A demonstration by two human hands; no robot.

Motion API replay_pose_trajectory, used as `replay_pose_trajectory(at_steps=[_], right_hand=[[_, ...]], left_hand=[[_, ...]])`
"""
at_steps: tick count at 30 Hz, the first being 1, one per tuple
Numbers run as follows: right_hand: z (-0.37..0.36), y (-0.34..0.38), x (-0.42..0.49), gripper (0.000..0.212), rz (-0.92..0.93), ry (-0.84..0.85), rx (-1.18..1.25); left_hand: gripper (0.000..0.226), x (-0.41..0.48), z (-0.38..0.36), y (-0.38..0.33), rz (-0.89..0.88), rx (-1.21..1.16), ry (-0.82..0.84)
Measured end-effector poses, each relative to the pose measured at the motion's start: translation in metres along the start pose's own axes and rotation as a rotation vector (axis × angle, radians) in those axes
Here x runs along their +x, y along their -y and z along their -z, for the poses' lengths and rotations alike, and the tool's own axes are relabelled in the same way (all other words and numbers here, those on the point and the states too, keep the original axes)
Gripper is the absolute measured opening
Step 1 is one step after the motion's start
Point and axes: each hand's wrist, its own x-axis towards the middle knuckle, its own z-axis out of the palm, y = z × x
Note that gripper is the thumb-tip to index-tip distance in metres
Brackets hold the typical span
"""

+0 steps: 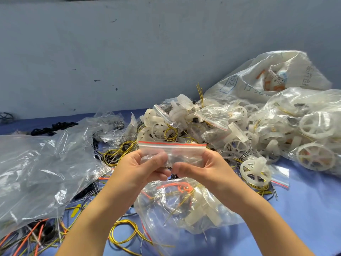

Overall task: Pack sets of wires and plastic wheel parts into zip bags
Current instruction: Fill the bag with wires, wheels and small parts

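A small clear zip bag (172,149) with a red strip along its top is held up in front of me, above the blue table. My left hand (142,168) pinches its left side and my right hand (201,168) pinches its right side, thumbs almost meeting below the middle. Something pale and a dark bit show blurred inside the bag. Behind it lies a heap of white plastic wheel parts (184,122) mixed with yellow-black wire coils (118,154).
A larger clear bag (184,204) with wheels and orange and yellow wires lies under my hands. Crumpled clear plastic (40,169) covers the left. Filled bags (310,130) and a white woven sack (262,78) stand at the right. Loose wires (125,231) lie near the front.
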Motion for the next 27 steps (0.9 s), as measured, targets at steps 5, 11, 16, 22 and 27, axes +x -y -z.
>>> replay_pose_trajectory(at_steps=[5,11,16,22,27], right_hand=[[0.000,0.000,0.003,0.023,0.023,-0.110,0.009],[0.002,-0.001,0.002,0.030,-0.014,-0.099,-0.001],[0.001,-0.002,0.004,0.027,0.028,-0.097,-0.012],[0.003,0.000,0.004,0.023,0.046,-0.150,-0.016],[-0.004,-0.003,0.007,0.026,0.008,-0.144,-0.137]], left_hand=[[0.033,-0.002,0.002,0.000,-0.018,0.122,0.042],[0.021,-0.003,0.000,0.001,-0.135,0.278,-0.006],[0.024,-0.005,0.002,-0.002,-0.102,0.235,-0.001],[0.024,-0.010,0.000,-0.003,-0.125,0.353,0.049],[0.020,-0.017,0.020,-0.007,-0.086,0.375,-0.005]])
